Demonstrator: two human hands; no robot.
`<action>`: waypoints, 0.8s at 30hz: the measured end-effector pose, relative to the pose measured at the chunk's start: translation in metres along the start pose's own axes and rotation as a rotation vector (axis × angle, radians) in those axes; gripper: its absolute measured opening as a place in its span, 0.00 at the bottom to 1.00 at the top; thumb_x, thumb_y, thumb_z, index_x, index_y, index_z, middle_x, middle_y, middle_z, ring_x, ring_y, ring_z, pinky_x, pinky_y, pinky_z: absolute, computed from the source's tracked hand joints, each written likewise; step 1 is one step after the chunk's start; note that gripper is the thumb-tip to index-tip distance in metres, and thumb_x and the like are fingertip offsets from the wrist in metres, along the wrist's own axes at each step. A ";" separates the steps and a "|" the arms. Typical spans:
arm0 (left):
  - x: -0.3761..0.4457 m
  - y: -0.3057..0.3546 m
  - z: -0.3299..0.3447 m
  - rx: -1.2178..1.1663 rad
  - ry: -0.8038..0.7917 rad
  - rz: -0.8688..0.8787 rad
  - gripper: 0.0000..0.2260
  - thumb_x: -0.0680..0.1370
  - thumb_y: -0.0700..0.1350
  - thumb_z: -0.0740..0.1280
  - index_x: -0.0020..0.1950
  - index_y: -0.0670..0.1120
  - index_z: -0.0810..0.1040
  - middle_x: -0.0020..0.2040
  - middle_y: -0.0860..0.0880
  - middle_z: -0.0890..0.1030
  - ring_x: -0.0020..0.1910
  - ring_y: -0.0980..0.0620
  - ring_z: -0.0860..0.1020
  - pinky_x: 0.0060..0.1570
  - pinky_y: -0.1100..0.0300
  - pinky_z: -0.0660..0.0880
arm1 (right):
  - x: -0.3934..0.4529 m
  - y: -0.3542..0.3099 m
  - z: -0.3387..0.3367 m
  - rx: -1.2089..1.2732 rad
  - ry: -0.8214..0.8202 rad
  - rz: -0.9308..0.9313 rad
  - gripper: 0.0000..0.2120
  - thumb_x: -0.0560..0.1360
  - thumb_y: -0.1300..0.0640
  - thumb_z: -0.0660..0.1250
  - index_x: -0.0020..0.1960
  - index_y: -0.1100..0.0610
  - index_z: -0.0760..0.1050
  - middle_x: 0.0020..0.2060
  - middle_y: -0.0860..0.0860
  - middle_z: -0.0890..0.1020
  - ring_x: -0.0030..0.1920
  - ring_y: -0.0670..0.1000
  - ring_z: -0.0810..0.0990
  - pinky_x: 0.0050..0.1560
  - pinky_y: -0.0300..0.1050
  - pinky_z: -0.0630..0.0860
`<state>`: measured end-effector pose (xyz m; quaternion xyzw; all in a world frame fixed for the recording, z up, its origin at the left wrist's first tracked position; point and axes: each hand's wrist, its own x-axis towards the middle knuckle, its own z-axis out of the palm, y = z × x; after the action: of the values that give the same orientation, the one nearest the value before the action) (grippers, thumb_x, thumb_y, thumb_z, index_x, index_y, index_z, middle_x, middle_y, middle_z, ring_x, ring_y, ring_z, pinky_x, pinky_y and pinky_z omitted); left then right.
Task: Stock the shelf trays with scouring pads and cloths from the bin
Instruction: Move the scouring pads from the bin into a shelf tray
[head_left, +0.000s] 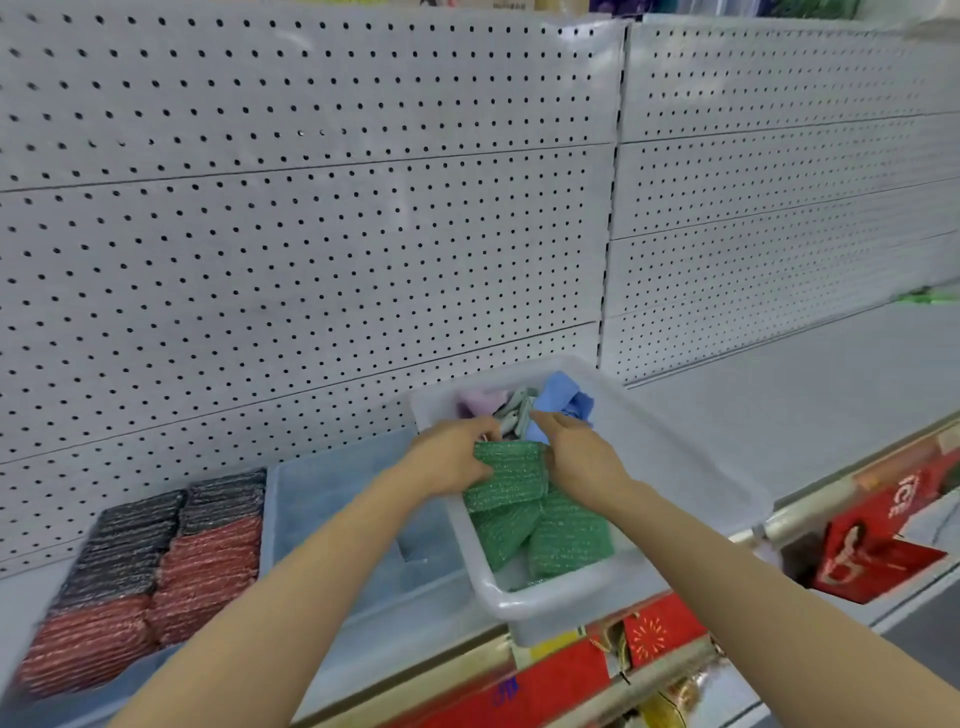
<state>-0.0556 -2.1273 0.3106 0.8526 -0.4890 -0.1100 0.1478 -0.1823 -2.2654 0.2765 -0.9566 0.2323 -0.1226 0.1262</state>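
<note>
A white plastic bin (691, 467) sits on the shelf and holds green scouring pads (550, 540) at the front and folded cloths in blue (563, 397), grey and lilac at the back. Both hands are inside the bin. My left hand (447, 457) and my right hand (582, 457) grip a stack of green pads (511, 475) from either side, the stack standing on edge. Left of the bin is a pale blue shelf tray (332, 499). Further left, rows of black and red scouring pads (156, 566) fill another tray.
A white pegboard wall (311, 208) backs the shelf. To the right the white shelf surface (779, 415) runs on, with something green (930, 299) at its far end. Red packaged goods (878, 540) lie on the lower shelf under the front rail.
</note>
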 end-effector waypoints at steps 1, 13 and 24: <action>-0.002 -0.002 -0.005 -0.029 0.023 -0.014 0.14 0.75 0.45 0.69 0.58 0.54 0.72 0.52 0.48 0.79 0.45 0.48 0.76 0.47 0.56 0.74 | 0.005 -0.001 0.002 0.034 -0.034 -0.005 0.15 0.77 0.66 0.57 0.59 0.52 0.71 0.51 0.56 0.76 0.51 0.60 0.74 0.44 0.50 0.73; -0.014 -0.027 -0.006 -0.437 0.167 -0.123 0.14 0.78 0.45 0.66 0.61 0.59 0.72 0.51 0.51 0.81 0.48 0.49 0.80 0.51 0.51 0.79 | 0.041 -0.003 0.043 -0.121 -0.582 -0.169 0.30 0.71 0.50 0.72 0.70 0.50 0.68 0.64 0.51 0.75 0.60 0.55 0.76 0.60 0.51 0.75; -0.041 -0.050 -0.042 -0.502 0.287 -0.092 0.07 0.74 0.48 0.73 0.52 0.51 0.81 0.46 0.51 0.83 0.43 0.55 0.79 0.48 0.61 0.75 | 0.057 -0.007 -0.001 0.382 -0.189 -0.021 0.21 0.68 0.59 0.76 0.59 0.50 0.79 0.53 0.46 0.79 0.53 0.51 0.80 0.57 0.46 0.77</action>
<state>-0.0225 -2.0617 0.3332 0.8175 -0.3814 -0.1126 0.4166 -0.1303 -2.2869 0.2891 -0.9248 0.1820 -0.0756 0.3253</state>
